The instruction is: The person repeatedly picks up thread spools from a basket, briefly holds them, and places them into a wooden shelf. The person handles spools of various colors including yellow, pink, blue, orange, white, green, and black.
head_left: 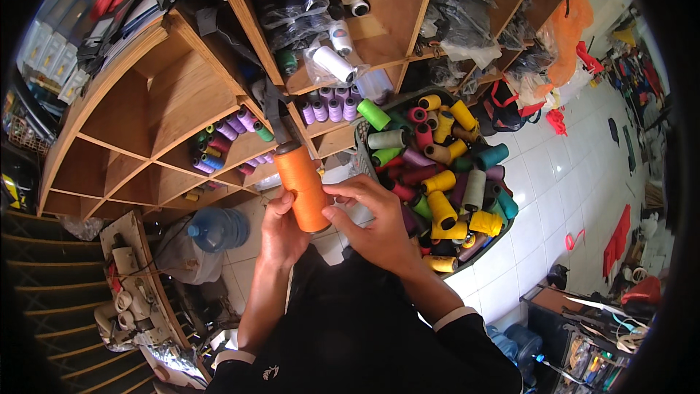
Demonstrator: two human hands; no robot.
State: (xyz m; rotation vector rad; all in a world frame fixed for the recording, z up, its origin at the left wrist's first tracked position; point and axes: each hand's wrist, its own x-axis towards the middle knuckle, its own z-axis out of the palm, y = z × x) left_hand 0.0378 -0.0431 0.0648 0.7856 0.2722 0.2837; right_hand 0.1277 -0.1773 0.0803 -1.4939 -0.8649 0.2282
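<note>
An orange cone of thread [301, 186] stands nearly upright in front of me, its dark top end tilted slightly left. My left hand [283, 230] is closed around its lower left side, the thumb lying along the orange winding. My right hand [375, 222] is at the cone's right side. Its thumb and index fingertip are apart and meet the edge of the winding; whether a loose thread end lies there is too small to see. Beyond my right hand, a large basket [359, 138] holds a heap of thread cones in yellow, green, red, grey and teal.
A wooden shelf unit [175, 113] curves across the far side, with purple spools [335, 109] and bagged items in its compartments. At left are a blue water jug [222, 230] and a cluttered wooden stand [138, 284]. White floor tiles [543, 208] extend right, with red cloth scraps [618, 241].
</note>
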